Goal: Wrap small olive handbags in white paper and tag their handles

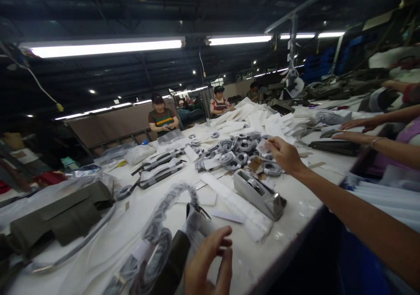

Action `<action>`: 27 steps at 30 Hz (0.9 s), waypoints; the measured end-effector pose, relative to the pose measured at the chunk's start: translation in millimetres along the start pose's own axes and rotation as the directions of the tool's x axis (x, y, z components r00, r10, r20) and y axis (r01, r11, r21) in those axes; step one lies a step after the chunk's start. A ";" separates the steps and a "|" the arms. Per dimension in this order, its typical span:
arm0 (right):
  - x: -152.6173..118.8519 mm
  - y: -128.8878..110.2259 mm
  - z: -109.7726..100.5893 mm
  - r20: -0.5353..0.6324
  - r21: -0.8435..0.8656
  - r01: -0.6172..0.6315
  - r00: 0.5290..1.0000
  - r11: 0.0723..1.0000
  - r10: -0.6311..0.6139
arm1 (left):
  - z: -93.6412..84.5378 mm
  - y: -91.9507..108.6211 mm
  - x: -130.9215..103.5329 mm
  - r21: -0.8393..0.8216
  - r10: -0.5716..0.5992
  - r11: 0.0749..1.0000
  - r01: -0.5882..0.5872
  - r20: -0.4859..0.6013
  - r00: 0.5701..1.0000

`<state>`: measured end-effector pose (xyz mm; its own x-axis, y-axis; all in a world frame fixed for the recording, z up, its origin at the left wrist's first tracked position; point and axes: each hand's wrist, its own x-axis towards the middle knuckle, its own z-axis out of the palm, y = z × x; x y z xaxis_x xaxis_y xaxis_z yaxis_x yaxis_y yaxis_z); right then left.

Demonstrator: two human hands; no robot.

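Note:
My right hand (285, 155) reaches out over the table, its thumb and fingers pinched on a small pale, translucent piece (263, 147) beside a heap of coiled grey straps (244, 145). Low in the view, my left hand (211, 260) has its fingers curved and apart, with nothing between them. Just left of it lies a dark olive bag (173, 260) with a plastic-wrapped handle (164, 205). Between my hands stands a grey tape dispenser (257, 194), next to a long white padded strip (238, 205).
White sheets (256, 115) are piled behind the coils. Wrapped straps (160, 170) and an olive bag (62, 216) lie at left. Another person's hands (357, 131) rest by a dark item at right. People (162, 117) work across the table (295, 225).

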<state>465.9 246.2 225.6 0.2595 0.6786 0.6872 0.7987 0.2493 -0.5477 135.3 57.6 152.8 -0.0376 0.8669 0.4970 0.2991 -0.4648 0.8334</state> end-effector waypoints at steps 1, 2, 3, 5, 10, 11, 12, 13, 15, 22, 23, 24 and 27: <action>-2.6 -13.0 -8.0 0.005 0.047 -0.002 1.000 0.999 0.002 | 5.7 7.6 9.5 -0.055 0.010 0.998 -0.007 0.051 0.999; -6.0 -26.5 -15.9 0.016 0.113 -0.009 1.000 0.994 0.007 | 10.3 14.5 18.6 -0.099 0.006 0.995 0.004 0.103 0.995; -10.2 -40.2 -23.6 0.035 0.196 -0.020 0.999 0.980 0.013 | 14.2 20.6 27.2 -0.136 -0.006 0.990 0.026 0.146 0.989; -21.1 -67.9 -37.9 0.087 0.361 -0.048 0.996 0.931 0.018 | 21.4 30.0 42.5 -0.195 -0.043 0.978 0.076 0.166 0.985; -59.5 -124.8 -61.8 0.242 0.518 -0.090 0.969 0.850 -0.045 | 37.1 38.3 65.4 -0.302 -0.088 0.942 0.147 0.198 0.976; -68.1 -132.5 -64.0 0.266 0.535 -0.100 0.962 0.839 -0.055 | 38.4 38.3 66.2 -0.316 -0.090 0.935 0.159 0.223 0.971; -76.8 -138.8 -65.4 0.283 0.548 -0.110 0.957 0.829 -0.060 | 38.7 38.1 65.5 -0.328 -0.088 0.929 0.170 0.249 0.964; -85.4 -143.9 -66.1 0.294 0.558 -0.120 0.954 0.821 -0.061 | 38.1 37.8 63.6 -0.339 -0.087 0.924 0.179 0.269 0.959; -101.9 -151.2 -65.7 0.308 0.565 -0.138 0.950 0.814 -0.052 | 34.8 37.4 57.4 -0.351 -0.095 0.916 0.194 0.280 0.955; -132.6 -159.5 -51.1 0.341 0.592 -0.217 0.940 0.776 0.003 | 17.2 32.3 47.1 -0.310 -0.130 0.933 0.184 0.187 0.974; -133.2 -157.6 -46.9 0.342 0.601 -0.225 0.940 0.767 0.007 | 15.5 30.0 48.4 -0.313 -0.138 0.931 0.187 0.173 0.975; -133.9 -154.5 -41.9 0.347 0.612 -0.235 0.938 0.755 0.011 | 14.2 27.3 49.8 -0.321 -0.147 0.927 0.192 0.161 0.976; -141.1 -137.0 -22.7 0.382 0.646 -0.306 0.923 0.700 0.050 | 11.7 17.8 53.5 -0.379 -0.186 0.896 0.230 0.149 0.971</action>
<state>332.2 100.7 214.5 0.0719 0.9028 0.4239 0.1288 0.4131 -0.9015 149.8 97.8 191.4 0.0499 0.9553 0.2914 -0.1017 -0.2854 0.9530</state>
